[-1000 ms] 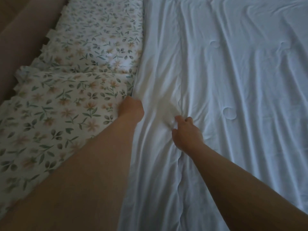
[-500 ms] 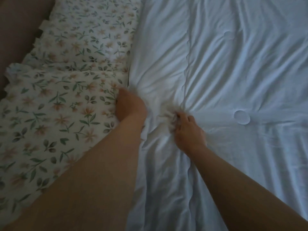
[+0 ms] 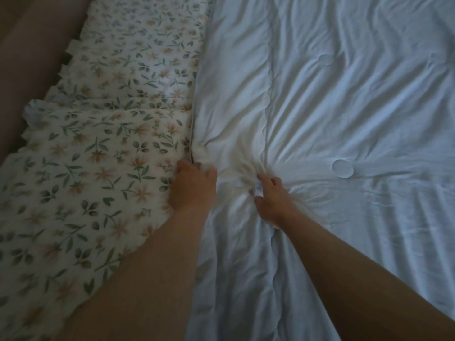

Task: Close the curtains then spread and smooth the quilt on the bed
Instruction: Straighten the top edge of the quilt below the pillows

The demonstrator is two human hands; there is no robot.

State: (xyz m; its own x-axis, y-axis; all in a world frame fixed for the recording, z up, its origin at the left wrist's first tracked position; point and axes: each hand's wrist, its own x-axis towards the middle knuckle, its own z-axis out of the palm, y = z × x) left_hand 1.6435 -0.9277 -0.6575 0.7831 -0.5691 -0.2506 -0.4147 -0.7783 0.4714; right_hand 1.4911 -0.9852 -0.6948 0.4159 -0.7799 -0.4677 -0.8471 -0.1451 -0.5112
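Both hands have bunched more fabric than a second ago. The left hand [image 3: 193, 188] grips the edge of the pale quilt [image 3: 344, 107], which lies spread beside floral pillows [image 3: 98, 148]; the right hand [image 3: 273, 200] pinches a fold. Uneven tugging could deepen the creases.

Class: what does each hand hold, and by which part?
Both hold the white quilt: the left hand grips its bunched edge beside the floral pillow; the right hand pinches gathered fabric at the stitched seam.
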